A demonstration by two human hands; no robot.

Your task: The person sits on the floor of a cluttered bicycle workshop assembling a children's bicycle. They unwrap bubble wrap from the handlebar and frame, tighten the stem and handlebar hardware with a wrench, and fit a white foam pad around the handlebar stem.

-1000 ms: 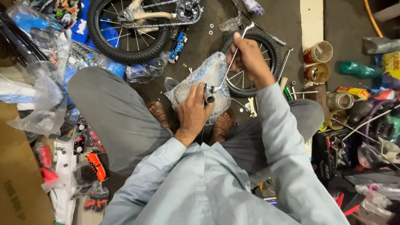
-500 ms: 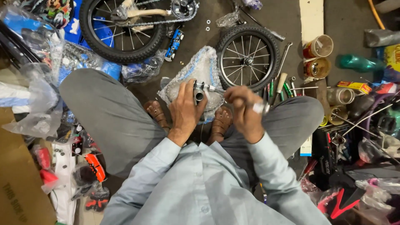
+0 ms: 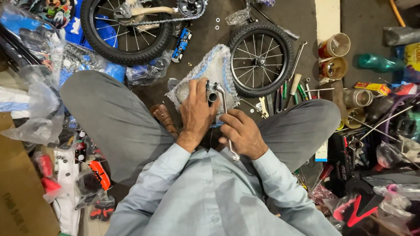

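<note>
Head view: I sit on a dark floor (image 3: pixel 210 43) crowded with parts. Two wheels, one large (image 3: pixel 127 30), one small (image 3: pixel 261 60); two open tins (image 3: pixel 334 45). My left hand (image 3: pixel 197 111) clasps the bubble-wrapped part (image 3: pixel 210 72) over my lap; my right hand (image 3: pixel 243 133) grasps a metal wrench (image 3: pixel 225 113). Brown carton (image 3: pixel 19 196) at left.

A dark concrete floor (image 3: pixel 205 39) lay littered with small bicycle wheels (image 3: pixel 261 60), tins (image 3: pixel 334 45), hand tools (image 3: pixel 288 89) and a cardboard box (image 3: pixel 19 196).
</note>
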